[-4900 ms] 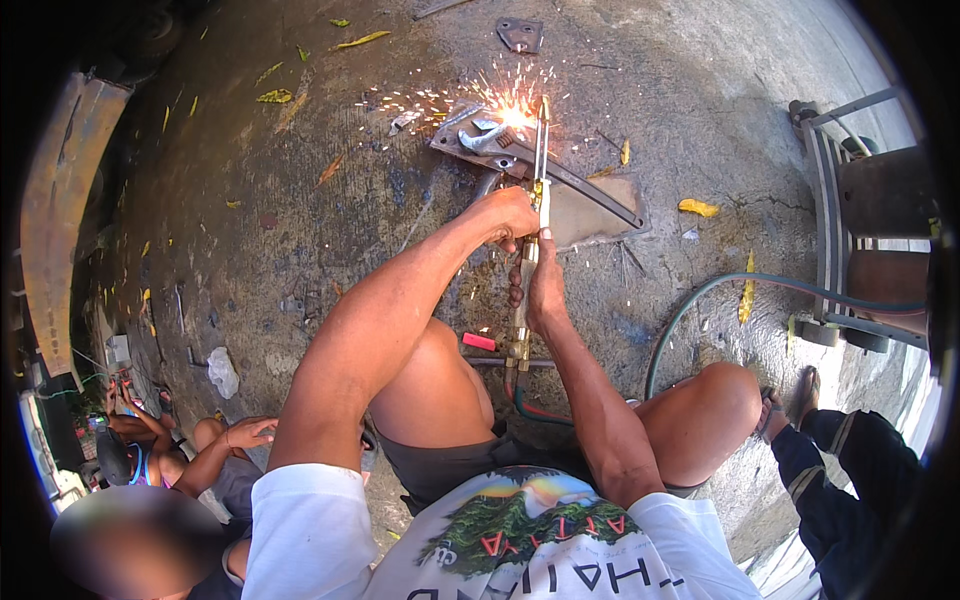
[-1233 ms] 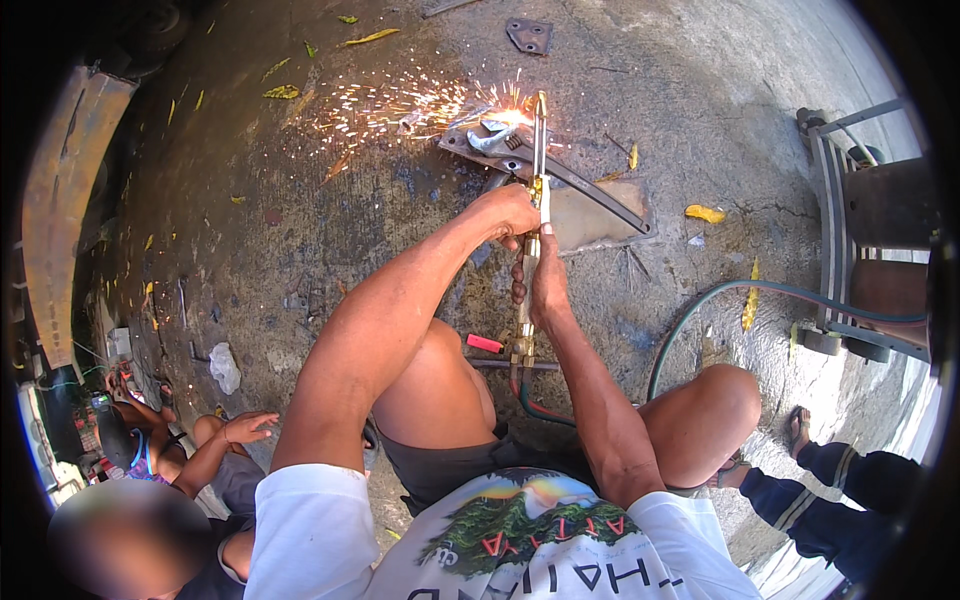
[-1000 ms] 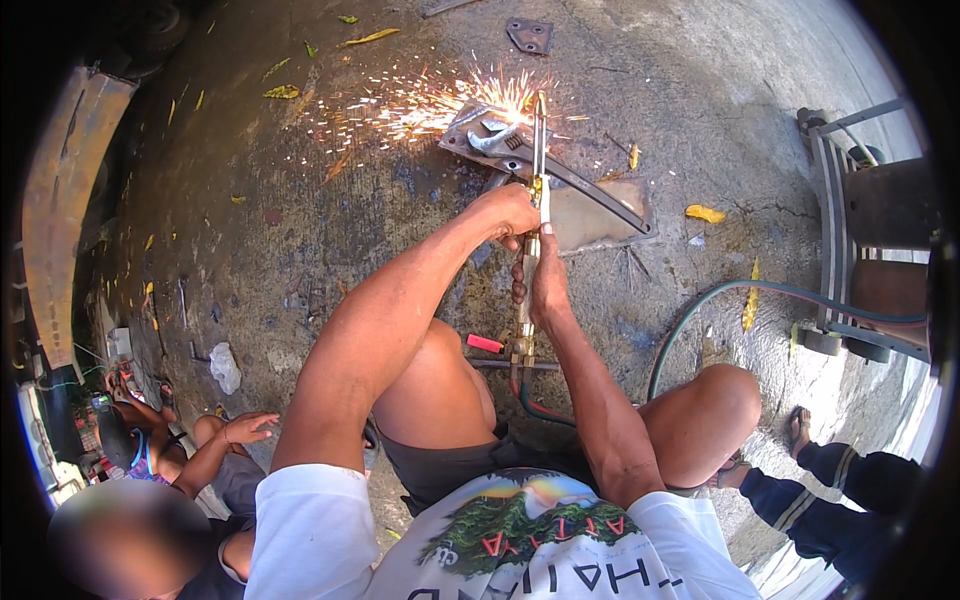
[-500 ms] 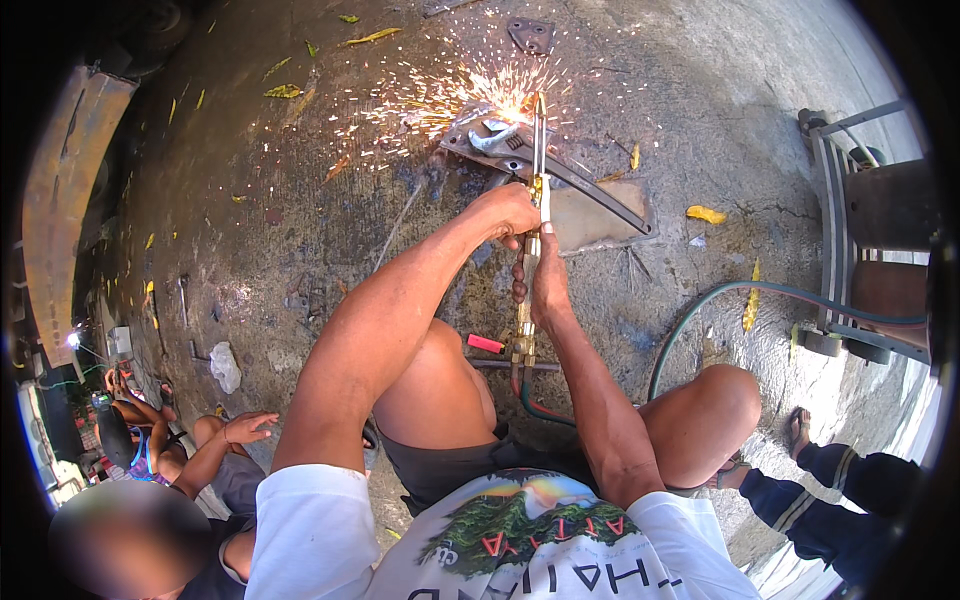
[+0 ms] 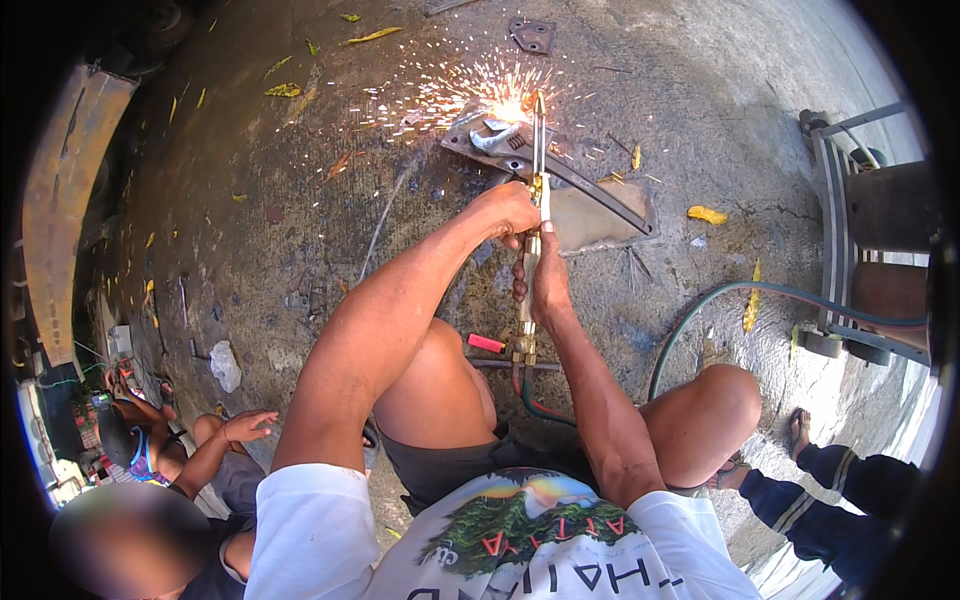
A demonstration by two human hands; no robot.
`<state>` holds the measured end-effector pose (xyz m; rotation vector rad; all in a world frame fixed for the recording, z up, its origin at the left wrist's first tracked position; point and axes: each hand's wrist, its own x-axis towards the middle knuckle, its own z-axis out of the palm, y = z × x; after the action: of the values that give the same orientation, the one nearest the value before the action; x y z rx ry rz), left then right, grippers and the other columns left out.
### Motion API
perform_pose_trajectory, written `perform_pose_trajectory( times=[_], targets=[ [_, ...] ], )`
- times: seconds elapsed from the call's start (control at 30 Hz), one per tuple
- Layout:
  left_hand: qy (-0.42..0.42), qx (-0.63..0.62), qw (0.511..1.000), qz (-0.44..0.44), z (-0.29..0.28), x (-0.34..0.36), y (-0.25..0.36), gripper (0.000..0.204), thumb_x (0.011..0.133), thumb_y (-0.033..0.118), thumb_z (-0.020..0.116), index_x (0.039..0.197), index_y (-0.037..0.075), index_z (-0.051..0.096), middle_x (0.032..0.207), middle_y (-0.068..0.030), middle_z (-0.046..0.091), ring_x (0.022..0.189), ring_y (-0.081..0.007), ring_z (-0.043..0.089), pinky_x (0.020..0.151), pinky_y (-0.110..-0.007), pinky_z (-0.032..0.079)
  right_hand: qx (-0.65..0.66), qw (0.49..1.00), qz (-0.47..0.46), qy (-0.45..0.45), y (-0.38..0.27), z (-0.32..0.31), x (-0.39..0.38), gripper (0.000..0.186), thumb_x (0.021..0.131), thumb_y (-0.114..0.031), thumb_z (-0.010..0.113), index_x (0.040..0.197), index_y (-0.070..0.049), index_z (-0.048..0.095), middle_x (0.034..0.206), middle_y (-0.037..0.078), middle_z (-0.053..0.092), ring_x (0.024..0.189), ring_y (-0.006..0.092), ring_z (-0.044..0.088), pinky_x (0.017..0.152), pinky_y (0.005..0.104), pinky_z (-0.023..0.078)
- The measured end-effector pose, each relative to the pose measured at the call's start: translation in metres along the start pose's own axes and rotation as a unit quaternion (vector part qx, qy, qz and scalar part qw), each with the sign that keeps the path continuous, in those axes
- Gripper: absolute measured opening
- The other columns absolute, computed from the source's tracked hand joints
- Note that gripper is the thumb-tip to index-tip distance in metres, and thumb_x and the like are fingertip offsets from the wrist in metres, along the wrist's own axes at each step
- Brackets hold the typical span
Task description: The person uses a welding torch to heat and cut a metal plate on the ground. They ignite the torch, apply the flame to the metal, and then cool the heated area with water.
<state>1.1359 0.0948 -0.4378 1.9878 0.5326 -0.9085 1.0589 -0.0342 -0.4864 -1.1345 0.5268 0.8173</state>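
Observation:
A brass cutting torch points away from me, both hands closed around it. My left hand grips its front part near the valve, and my right hand wraps the handle just behind. The torch tip is over the far edge of a steel plate, where bright sparks spray mostly to the left. On that plate lies an adjustable wrench, its jaw close to the sparks and its handle slanting toward the near right. Red and green hoses leave the torch's rear end.
A green hose curves right to a wheeled cart with cylinders. A red lighter lies by my left knee. Beyond the sparks is a small drilled plate. One person sits at lower left; another person's legs stand at right.
The torch tip and both hands hold nearly the same place. The spark spray has changed shape, with its bright centre slightly farther left. A bright light at far left has gone out.

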Motion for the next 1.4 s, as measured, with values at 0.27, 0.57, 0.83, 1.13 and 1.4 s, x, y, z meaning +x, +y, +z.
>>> perform_pose_trajectory(
  times=[0.27, 0.57, 0.83, 1.13, 1.4],
  targets=[
    [0.004, -0.008, 1.0, 0.007, 0.0, -0.002, 0.0, 0.02, 0.084, 0.014, 0.066, 0.087, -0.006, 0.068, 0.075, -0.0102, 0.065, 0.051, -0.0167, 0.058, 0.039, -0.029, 0.048, -0.004, 1.0, -0.006, 0.005, 0.0, 0.0, 0.002, 0.068, 0.096, -0.07, 0.038, 0.095, -0.004, 0.057, 0.062, 0.003, 0.047, 0.047, 0.0149, 0.045, 0.043, 0.032, 0.037],
    [0.013, 0.02, 1.0, -0.002, -0.002, -0.007, 0.003, 0.019, 0.083, 0.013, 0.064, 0.085, -0.006, 0.068, 0.076, -0.0112, 0.067, 0.051, -0.0172, 0.06, 0.041, -0.029, 0.05, -0.012, 1.0, 0.009, 0.007, -0.001, 0.0, 0.003, 0.069, 0.095, -0.071, 0.037, 0.087, -0.005, 0.056, 0.062, 0.003, 0.047, 0.047, 0.0156, 0.044, 0.043, 0.0328, 0.038],
    [0.011, 0.012, 1.0, -0.009, -0.003, -0.005, 0.003, 0.02, 0.084, 0.013, 0.064, 0.084, -0.006, 0.068, 0.073, -0.0114, 0.065, 0.047, -0.0171, 0.058, 0.038, -0.03, 0.048, -0.013, 1.0, 0.003, 0.002, -0.001, 0.001, 0.002, 0.068, 0.096, -0.07, 0.037, 0.088, -0.005, 0.056, 0.062, 0.002, 0.047, 0.047, 0.0151, 0.044, 0.043, 0.0324, 0.038],
    [0.008, 0.016, 1.0, -0.012, -0.006, -0.012, 0.008, 0.023, 0.086, 0.014, 0.066, 0.089, -0.009, 0.066, 0.07, -0.0111, 0.061, 0.046, -0.0165, 0.058, 0.036, -0.032, 0.043, -0.018, 1.0, 0.018, -0.002, 0.0, 0.001, 0.006, 0.065, 0.093, -0.075, 0.036, 0.096, -0.011, 0.05, 0.06, 0.001, 0.043, 0.045, 0.0139, 0.04, 0.044, 0.0312, 0.034],
    [0.014, 0.007, 1.0, -0.009, -0.006, -0.011, 0.004, 0.023, 0.087, 0.015, 0.066, 0.088, -0.008, 0.066, 0.067, -0.0097, 0.059, 0.046, -0.0168, 0.059, 0.035, -0.033, 0.041, -0.014, 1.0, 0.012, -0.004, 0.0, 0.003, 0.006, 0.066, 0.094, -0.073, 0.037, 0.091, -0.009, 0.052, 0.06, 0.001, 0.044, 0.045, 0.0143, 0.041, 0.044, 0.0315, 0.035]
  ],
)
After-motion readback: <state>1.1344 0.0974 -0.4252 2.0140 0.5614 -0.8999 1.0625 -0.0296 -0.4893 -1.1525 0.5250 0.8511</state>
